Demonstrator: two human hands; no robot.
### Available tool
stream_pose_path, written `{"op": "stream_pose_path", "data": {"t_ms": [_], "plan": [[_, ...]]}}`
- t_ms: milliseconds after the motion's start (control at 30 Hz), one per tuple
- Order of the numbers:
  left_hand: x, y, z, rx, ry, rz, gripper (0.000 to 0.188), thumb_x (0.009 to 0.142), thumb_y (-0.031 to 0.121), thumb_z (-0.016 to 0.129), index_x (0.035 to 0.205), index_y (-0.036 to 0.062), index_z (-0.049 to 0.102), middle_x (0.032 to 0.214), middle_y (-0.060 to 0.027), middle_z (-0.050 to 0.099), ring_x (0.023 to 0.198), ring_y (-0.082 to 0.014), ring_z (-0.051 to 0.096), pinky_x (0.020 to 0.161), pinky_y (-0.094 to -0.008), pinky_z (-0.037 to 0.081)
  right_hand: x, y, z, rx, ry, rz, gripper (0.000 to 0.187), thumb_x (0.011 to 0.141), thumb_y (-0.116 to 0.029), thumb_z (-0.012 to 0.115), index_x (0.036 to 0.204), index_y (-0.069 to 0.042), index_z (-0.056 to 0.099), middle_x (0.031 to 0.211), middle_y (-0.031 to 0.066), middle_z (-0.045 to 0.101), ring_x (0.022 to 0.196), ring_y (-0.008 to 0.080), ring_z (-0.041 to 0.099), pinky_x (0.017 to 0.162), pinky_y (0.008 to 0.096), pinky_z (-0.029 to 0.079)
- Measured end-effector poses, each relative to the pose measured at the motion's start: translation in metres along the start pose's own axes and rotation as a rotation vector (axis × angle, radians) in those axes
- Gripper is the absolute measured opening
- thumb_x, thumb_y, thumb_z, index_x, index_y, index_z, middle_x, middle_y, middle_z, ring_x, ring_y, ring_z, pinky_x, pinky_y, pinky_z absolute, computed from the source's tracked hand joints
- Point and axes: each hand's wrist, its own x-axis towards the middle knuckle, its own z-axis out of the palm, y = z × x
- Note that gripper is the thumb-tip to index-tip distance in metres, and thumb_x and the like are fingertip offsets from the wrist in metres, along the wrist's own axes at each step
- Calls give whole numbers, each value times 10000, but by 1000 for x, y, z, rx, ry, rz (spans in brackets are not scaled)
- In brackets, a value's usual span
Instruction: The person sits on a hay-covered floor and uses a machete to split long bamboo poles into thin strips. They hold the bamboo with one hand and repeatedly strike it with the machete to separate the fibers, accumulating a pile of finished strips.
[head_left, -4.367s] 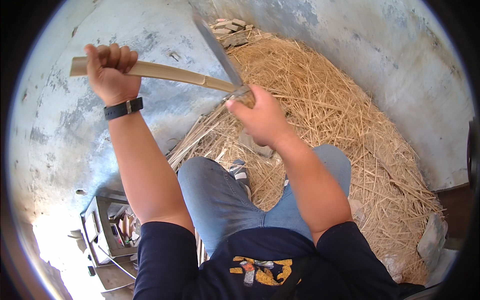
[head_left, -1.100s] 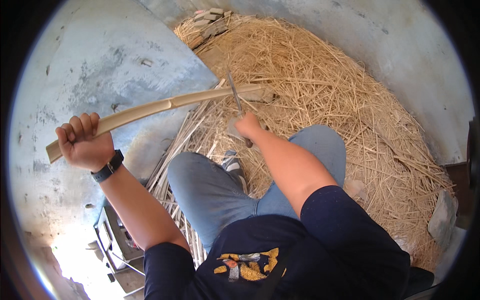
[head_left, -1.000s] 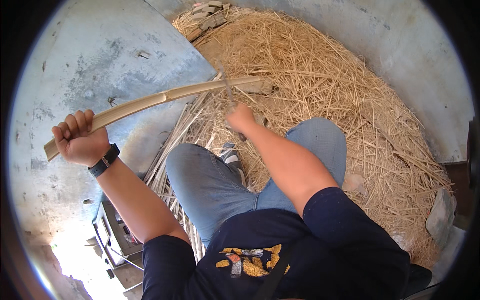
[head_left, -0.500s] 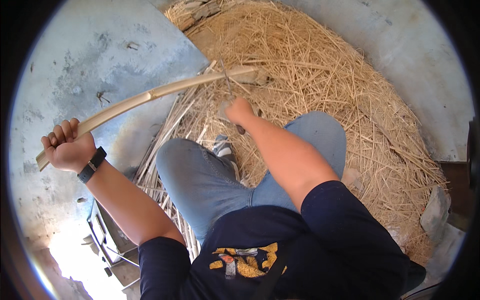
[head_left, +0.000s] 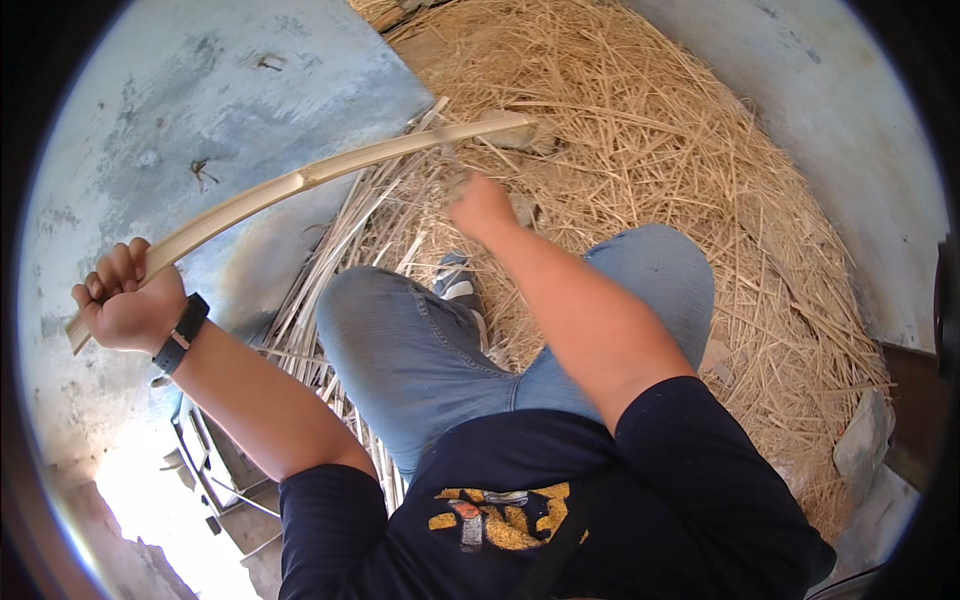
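Observation:
A long split bamboo strip (head_left: pixel 235 207) with a node partway along slants from the far left up to the middle of the view. My left hand (head_left: pixel 135 300) is closed around its near end, wearing a dark wrist band. The far end lies against a pale block (head_left: pixel 515 132) in the shavings. My right hand (head_left: pixel 485 210) is closed on a knife (head_left: pixel 447 150), whose blade is smeared by motion and crosses the strip near that far end. Fingers hide the knife's handle.
Thin bamboo shavings (head_left: pixel 640 150) heap over the floor around my legs. A bundle of narrow strips (head_left: pixel 330 250) lies beside my left knee (head_left: pixel 375 315). Bluish walls (head_left: pixel 290 110) stand at left and right; a grey stone (head_left: pixel 862 435) lies at the right.
The strip's far end sits slightly higher in view, and the knife has become blurred near it. Both hands keep their grips. The whole view has shifted a little.

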Motion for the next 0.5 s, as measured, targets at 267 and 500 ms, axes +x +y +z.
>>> {"op": "stream_pose_path", "data": {"t_ms": [267, 500], "plan": [[-16, 4, 3, 38, 29, 75, 257, 963, 255, 483, 739, 163, 397, 570, 21, 295, 474, -127, 245, 492, -286, 241, -65, -83, -23, -29, -231, -342, 325, 886, -183, 672, 1134, 12, 591, 946, 226, 713, 895, 395, 705, 793, 481, 549], [-25, 0, 34, 179, 270, 105, 371, 1022, 406, 416, 759, 148, 372, 593, 18, 278, 493, -129, 226, 493, -290, 224, -51, -71, -24, 6, -209, -595, 310, 870, -190, 684, 1080, 13, 580, 820, 223, 693, 800, 418, 694, 713, 487, 532]]}}
